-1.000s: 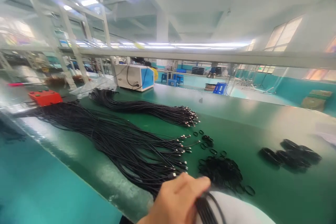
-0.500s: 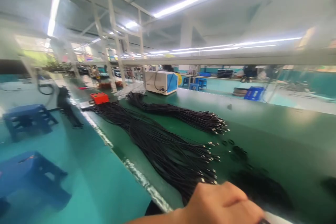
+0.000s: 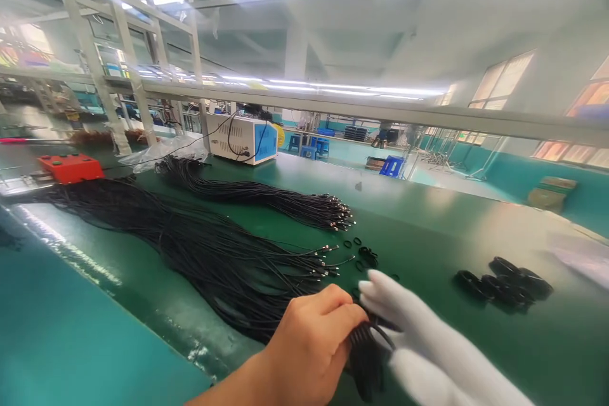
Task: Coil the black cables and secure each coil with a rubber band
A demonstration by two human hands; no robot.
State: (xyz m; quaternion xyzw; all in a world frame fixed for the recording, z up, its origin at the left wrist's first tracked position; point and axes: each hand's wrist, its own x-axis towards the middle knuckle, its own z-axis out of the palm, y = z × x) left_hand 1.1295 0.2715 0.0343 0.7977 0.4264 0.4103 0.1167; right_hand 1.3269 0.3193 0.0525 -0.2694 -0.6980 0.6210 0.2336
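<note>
My bare left hand (image 3: 314,342) is closed round a small coil of black cable (image 3: 366,355) at the near edge of the green bench (image 3: 428,216). My right hand (image 3: 419,342), in a white glove, lies against the coil with its fingers stretched out towards the far left. Just beyond the hands a large bundle of black cables with metal tips (image 3: 214,254) is spread across the bench. Small black rings (image 3: 366,254) lie scattered by the cable tips.
A second cable bundle (image 3: 266,193) lies farther back. Finished black coils (image 3: 504,282) sit at the right. A red box (image 3: 71,166) stands at the far left and a white and blue machine (image 3: 242,137) behind. Blue stools (image 3: 392,165) stand on the teal floor.
The view swung left and back again. My gloved right hand has come up into view with its fingers stretched along the coil. My left hand still grips the coil.
</note>
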